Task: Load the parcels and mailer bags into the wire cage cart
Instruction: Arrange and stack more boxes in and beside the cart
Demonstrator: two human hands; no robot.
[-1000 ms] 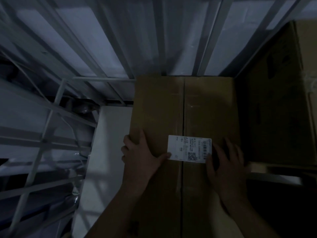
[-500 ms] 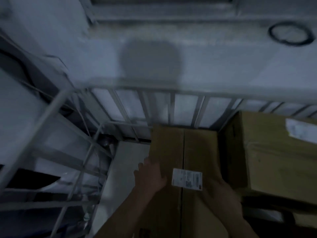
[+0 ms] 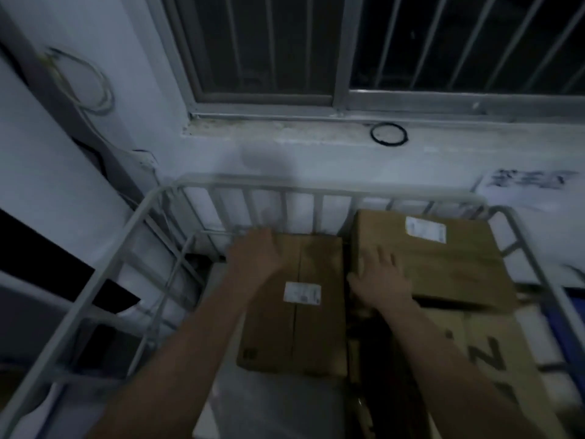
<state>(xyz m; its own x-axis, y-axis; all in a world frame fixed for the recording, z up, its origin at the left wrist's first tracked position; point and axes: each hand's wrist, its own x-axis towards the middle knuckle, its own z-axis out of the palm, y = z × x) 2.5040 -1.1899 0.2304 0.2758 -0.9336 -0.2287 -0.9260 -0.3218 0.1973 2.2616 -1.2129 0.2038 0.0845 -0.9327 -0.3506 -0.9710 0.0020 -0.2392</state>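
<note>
The flat box [image 3: 316,337] lies inside the cart [image 3: 104,270], close against the back bars with its white label [image 3: 302,292] facing up, seemingly so that it wastes no floor room. The left hand [image 3: 256,253] lies on that box's far left corner, fingers straight as far as the blur shows and gripping nothing, probably pressing it square into place. Just right of the box, the right hand [image 3: 380,280] rests with fingers spread on the near corner of the taller box [image 3: 443,264], holding nothing and likely steadying it.

Brown parcels [image 3: 296,315] sit in a white cart [image 3: 104,270].
</note>
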